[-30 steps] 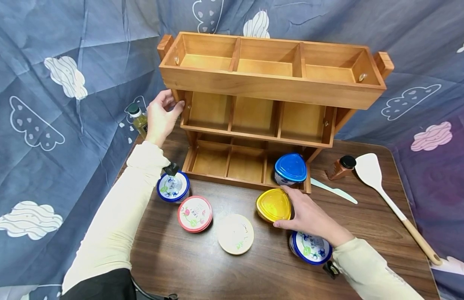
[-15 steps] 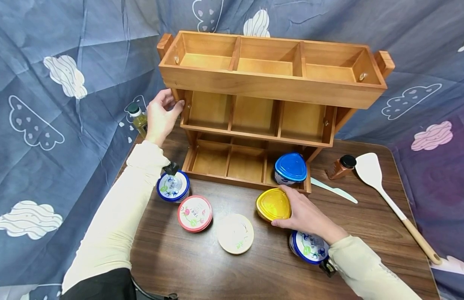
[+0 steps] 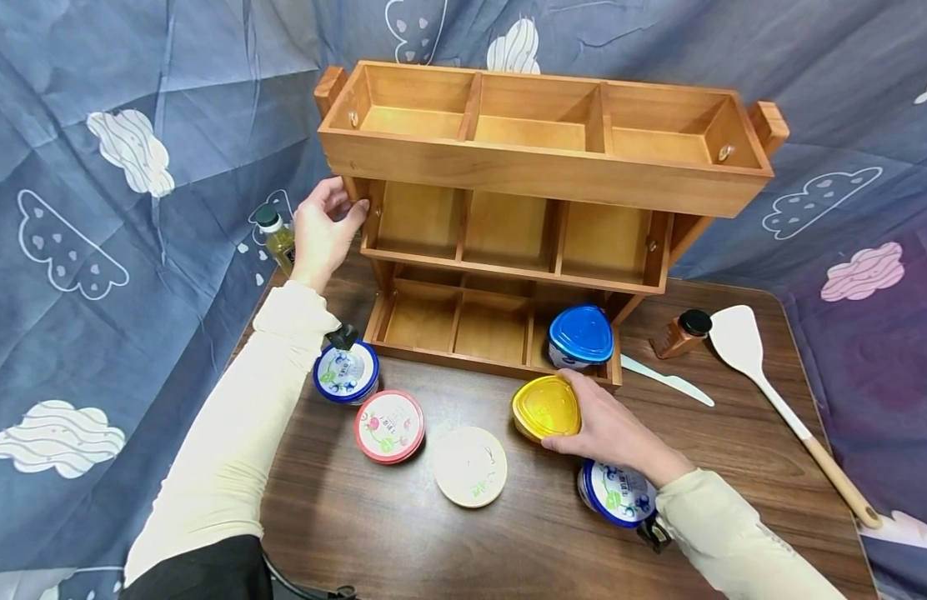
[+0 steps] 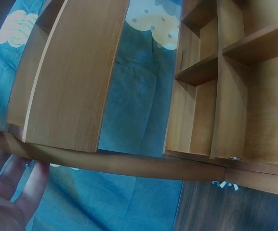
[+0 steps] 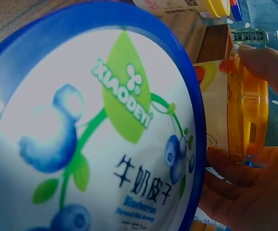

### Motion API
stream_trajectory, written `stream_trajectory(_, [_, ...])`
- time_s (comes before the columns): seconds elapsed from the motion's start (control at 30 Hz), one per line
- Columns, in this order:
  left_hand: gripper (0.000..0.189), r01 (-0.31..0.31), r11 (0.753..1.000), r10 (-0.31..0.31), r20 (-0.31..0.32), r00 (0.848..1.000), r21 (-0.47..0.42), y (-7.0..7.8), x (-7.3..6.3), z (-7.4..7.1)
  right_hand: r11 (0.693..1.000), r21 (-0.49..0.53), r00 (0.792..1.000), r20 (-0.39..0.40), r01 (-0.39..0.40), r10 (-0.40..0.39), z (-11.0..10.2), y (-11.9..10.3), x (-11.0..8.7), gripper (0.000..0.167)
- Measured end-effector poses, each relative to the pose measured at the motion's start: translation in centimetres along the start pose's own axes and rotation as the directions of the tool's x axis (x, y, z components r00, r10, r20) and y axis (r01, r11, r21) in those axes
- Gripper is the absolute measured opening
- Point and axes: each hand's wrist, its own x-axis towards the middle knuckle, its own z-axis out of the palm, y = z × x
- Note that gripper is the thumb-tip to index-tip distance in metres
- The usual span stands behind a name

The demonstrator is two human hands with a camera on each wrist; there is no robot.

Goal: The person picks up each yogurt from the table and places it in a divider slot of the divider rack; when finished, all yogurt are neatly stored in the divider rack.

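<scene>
My left hand (image 3: 321, 237) grips the left upright of a three-tier wooden rack (image 3: 538, 171); in the left wrist view its fingers wrap the curved side rail (image 4: 129, 163). On the table before the rack, my right hand (image 3: 621, 429) holds a yellow-lidded tub (image 3: 544, 408), thumb on the near side and fingers on the far side. The right wrist view shows the tub's clear yellow lid (image 5: 254, 108) between thumb and fingers. A blue-lidded tub (image 3: 581, 335) sits in the bottom tier's right compartment. Beneath my right wrist stands a round blueberry tub (image 3: 621, 493).
A second blueberry tub (image 3: 347, 372), a red-rimmed tub (image 3: 389, 427) and a cream-lidded tub (image 3: 470, 467) stand along the front. To the right lie a pale plastic knife (image 3: 669, 381), a spice jar (image 3: 681, 335) and a white spatula (image 3: 764, 383). A green-capped bottle (image 3: 278, 239) is behind my left hand.
My right thumb and wrist have shifted slightly left against the yellow-lidded tub, which stays in place. The left hand and the rack have not visibly moved.
</scene>
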Motion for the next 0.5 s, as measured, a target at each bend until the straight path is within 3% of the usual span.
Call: stream_trajectory(0.5, [0.034, 0.001, 1.0, -0.001, -0.001, 1.0, 0.013, 0.0, 0.0, 0.0, 0.999, 0.033, 1.0, -0.027, -0.001, 0.002, -1.7, -0.7, 0.2, 0.099])
